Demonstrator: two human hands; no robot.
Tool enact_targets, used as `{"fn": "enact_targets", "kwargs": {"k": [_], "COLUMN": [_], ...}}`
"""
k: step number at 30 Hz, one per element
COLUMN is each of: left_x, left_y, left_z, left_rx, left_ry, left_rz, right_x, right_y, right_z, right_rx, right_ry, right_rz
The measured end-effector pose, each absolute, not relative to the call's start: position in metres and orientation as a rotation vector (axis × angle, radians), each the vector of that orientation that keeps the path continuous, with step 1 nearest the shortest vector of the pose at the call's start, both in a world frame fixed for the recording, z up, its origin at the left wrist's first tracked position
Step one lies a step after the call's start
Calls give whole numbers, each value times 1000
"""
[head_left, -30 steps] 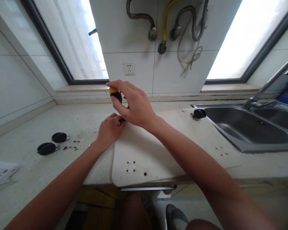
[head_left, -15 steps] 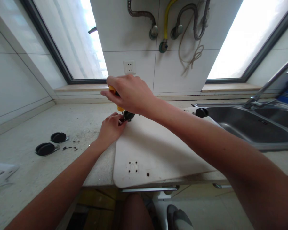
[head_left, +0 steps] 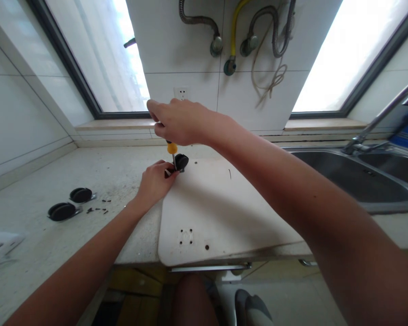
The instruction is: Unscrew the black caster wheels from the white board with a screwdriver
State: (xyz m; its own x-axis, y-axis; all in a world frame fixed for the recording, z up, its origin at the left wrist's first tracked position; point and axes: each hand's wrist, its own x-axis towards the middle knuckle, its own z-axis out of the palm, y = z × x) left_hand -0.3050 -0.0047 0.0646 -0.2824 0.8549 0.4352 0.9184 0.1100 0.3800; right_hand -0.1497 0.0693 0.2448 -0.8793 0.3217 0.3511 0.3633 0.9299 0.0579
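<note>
- Tiled wall (head_left: 183, 56) behind a pale countertop (head_left: 102, 165), with a steel sink (head_left: 347, 176) at right.
- White board (head_left: 231, 217): lies flat on the countertop; black caster (head_left: 182, 160) at its far left corner.
- Right hand (head_left: 180, 121): fingers curled around the yellow-handled screwdriver (head_left: 172, 148), its shaft pointing down beside the caster.
- Left hand (head_left: 156, 182): touches the caster's base; whether its fingers pinch cannot be told.
- Two loose casters (head_left: 61, 211) and small dark screws (head_left: 89, 210): on the countertop, left of the board.
</note>
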Motion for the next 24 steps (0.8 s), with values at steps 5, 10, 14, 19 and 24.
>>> {"fn": "enact_targets", "kwargs": {"k": [5,10,14,19,24], "left_x": [-301,-305,-309,-306,-304], "left_y": [-5,-5,-4,-5,-6], "left_z": [64,65,66,68,68], "left_rx": [-1766,-1812,-1849,-1797,-1797], "left_ry": [-2270,-2267,-2270,-2269,-2281], "left_rz": [-899,-958,-950,-924,-931], "right_x": [-141,-141,-144,-145,-145], "right_y": [82,86,85,86,77], "right_z": [244,239,238,237,237], "right_rx": [-423,-387,-345,-331,-336], "right_ry": [-2738,-2681,-2678,-2668,-2683], "right_rz": [63,152,138,145,94]}}
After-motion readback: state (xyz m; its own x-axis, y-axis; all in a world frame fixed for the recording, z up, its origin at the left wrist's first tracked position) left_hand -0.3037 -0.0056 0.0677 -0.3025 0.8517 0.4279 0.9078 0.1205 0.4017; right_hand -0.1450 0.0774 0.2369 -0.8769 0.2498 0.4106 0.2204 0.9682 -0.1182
